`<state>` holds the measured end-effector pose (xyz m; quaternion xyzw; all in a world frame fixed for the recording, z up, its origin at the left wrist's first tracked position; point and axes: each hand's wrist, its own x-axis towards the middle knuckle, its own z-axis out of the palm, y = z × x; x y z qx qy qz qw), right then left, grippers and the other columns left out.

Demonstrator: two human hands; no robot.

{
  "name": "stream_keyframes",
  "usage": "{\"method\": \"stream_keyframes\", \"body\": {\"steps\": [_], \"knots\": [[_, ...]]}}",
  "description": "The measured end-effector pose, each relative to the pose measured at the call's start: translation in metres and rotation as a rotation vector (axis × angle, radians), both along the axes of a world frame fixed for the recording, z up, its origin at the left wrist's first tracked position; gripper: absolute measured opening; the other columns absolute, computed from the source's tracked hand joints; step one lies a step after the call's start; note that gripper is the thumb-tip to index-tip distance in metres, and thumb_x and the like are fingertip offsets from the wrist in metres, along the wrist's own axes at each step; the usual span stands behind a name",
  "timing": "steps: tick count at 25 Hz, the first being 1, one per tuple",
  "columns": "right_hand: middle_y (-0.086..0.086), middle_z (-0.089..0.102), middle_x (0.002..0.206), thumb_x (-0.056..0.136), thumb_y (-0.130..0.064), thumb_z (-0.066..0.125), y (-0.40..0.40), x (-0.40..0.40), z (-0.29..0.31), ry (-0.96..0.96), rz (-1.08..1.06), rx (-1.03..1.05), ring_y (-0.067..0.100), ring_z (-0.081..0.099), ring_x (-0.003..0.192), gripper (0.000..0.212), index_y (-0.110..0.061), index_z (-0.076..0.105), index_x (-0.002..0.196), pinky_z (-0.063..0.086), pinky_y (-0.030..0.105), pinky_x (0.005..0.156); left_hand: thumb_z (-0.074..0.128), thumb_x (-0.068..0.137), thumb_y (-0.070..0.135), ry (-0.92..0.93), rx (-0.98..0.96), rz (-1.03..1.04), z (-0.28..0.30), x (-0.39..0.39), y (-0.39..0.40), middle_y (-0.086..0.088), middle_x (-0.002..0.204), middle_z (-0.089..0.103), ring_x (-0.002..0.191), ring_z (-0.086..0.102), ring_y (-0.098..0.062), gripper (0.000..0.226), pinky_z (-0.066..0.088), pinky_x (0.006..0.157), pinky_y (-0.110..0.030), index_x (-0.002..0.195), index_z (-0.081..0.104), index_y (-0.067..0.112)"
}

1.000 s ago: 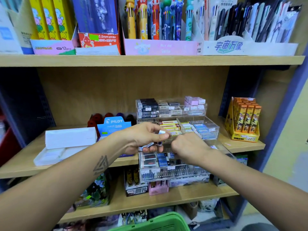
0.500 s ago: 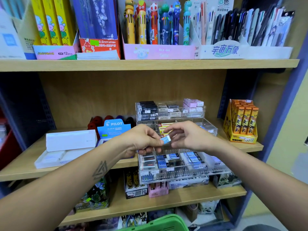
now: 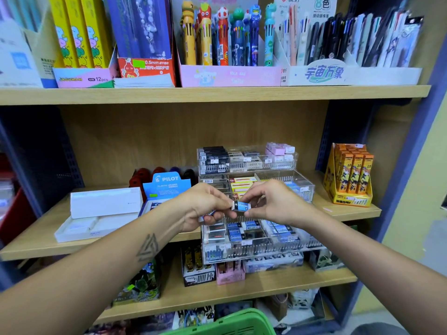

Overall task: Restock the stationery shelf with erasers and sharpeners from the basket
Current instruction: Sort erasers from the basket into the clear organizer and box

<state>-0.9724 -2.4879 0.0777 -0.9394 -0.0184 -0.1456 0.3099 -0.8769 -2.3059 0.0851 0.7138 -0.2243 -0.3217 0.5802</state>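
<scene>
Hands: left hand (image 3: 205, 206) and right hand (image 3: 273, 204) both pinch one eraser (image 3: 240, 205).
Place: above the clear organizer (image 3: 261, 247) at the middle shelf (image 3: 36, 247) front edge.
Basket (image 3: 232, 323): green, bottom edge.

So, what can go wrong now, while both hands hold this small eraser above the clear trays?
The blue eraser is only pinched at its ends between the left hand and the right hand, so it may slip and land in the wrong compartment of the front acrylic tray. The left hand also seems to hold more erasers below; these could drop. The tray overhangs the shelf edge, so pressing down might tip it.
</scene>
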Motion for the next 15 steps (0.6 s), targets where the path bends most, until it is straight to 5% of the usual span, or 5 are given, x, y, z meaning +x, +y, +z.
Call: {"method": "stream_keyframes", "body": {"steps": [3,6,10,12,15], "knots": [[-0.007,0.068,0.086,0.079,-0.021,0.083,0.002,-0.002,0.006,0.057,-0.030,-0.201,0.007,0.061,0.074,0.023,-0.022,0.076,0.101,0.049,0.023,0.071,0.060,0.094,0.000,0.007,0.073,0.009,0.001,-0.004,-0.002,-0.023,0.076,0.067,0.045,0.040,-0.014,0.007,0.029,0.034,-0.016,0.096,0.062,-0.006],[-0.007,0.064,0.089,0.084,-0.024,0.077,0.008,-0.009,0.013,0.239,-0.088,-0.558,0.014,0.060,0.084,0.017,-0.023,0.074,0.101,0.044,0.024,0.072,0.046,0.089,-0.005,0.071,0.098,-0.017,0.003,-0.007,-0.003,-0.018,0.074,0.062,0.054,0.046,-0.018,0.015,0.041,0.044,-0.024,0.102,0.054,-0.001],[-0.001,0.068,0.100,0.081,-0.022,0.078,0.017,-0.005,0.008,0.333,-0.110,-0.713,0.022,0.065,0.091,0.018,-0.024,0.074,0.099,0.046,0.027,0.069,0.031,0.082,-0.026,0.057,0.037,-0.059,0.004,-0.008,-0.004,-0.021,0.084,0.060,0.067,0.059,-0.024,0.039,0.052,0.054,-0.032,0.102,0.053,-0.002],[0.003,0.070,0.102,0.081,-0.022,0.075,0.021,-0.001,0.003,0.294,-0.129,-0.756,0.026,0.067,0.094,0.019,-0.024,0.075,0.100,0.051,0.029,0.072,0.034,0.085,-0.030,0.064,-0.013,-0.082,0.002,-0.007,-0.003,-0.027,0.100,0.063,0.086,0.069,-0.033,0.040,0.058,0.074,-0.039,0.107,0.054,-0.004],[0.005,0.069,0.104,0.084,-0.024,0.071,0.024,0.002,-0.005,0.274,-0.131,-0.841,0.028,0.066,0.096,0.019,-0.022,0.074,0.104,0.046,0.029,0.071,0.037,0.083,-0.033,0.097,-0.085,-0.100,-0.003,-0.004,0.001,-0.033,0.120,0.063,0.109,0.066,-0.043,0.046,0.046,0.106,-0.053,0.118,0.053,-0.007]]}}
